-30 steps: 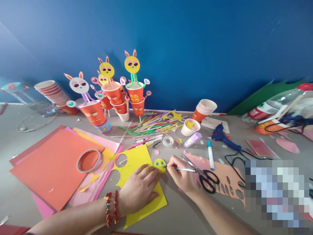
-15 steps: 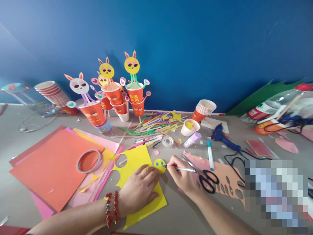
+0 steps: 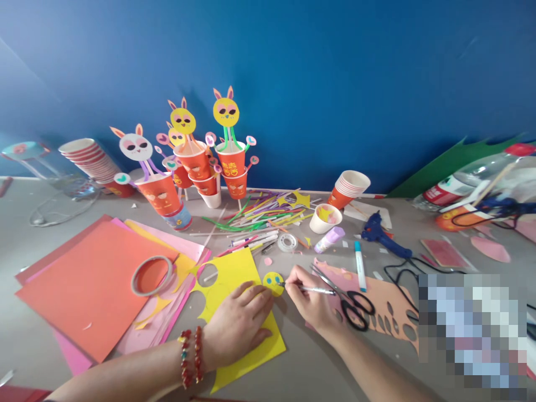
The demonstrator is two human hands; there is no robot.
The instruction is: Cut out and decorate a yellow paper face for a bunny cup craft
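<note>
My right hand (image 3: pixel 307 296) grips a pen (image 3: pixel 318 290), its tip on a small yellow paper circle (image 3: pixel 273 283) with two blue eyes drawn on it. Flat over a yellow sheet (image 3: pixel 234 265) with round cut-outs lies my left hand (image 3: pixel 240 321), fingers stretched out, the fingertips at the circle's lower left edge. Two strings of red beads circle the left wrist. Just right of my right hand, black-handled scissors (image 3: pixel 355 310) rest partly opened on a peach cut-out sheet (image 3: pixel 385 312).
Decorated paper cups (image 3: pixel 161 195) with rabbit faces stand at the back. Coloured sheets (image 3: pixel 92 279) carry a tape roll (image 3: pixel 134 279) on the left. Twisted strips (image 3: pixel 255 215), a glue stick (image 3: pixel 329 240), a teal-capped marker (image 3: pixel 360 268) and a blue glue gun (image 3: pixel 383 234) lie beyond my hands.
Almost nothing differs. My left hand stays flat in place, and the pen in my right hand stays at the yellow circle with only a very slight shift.
</note>
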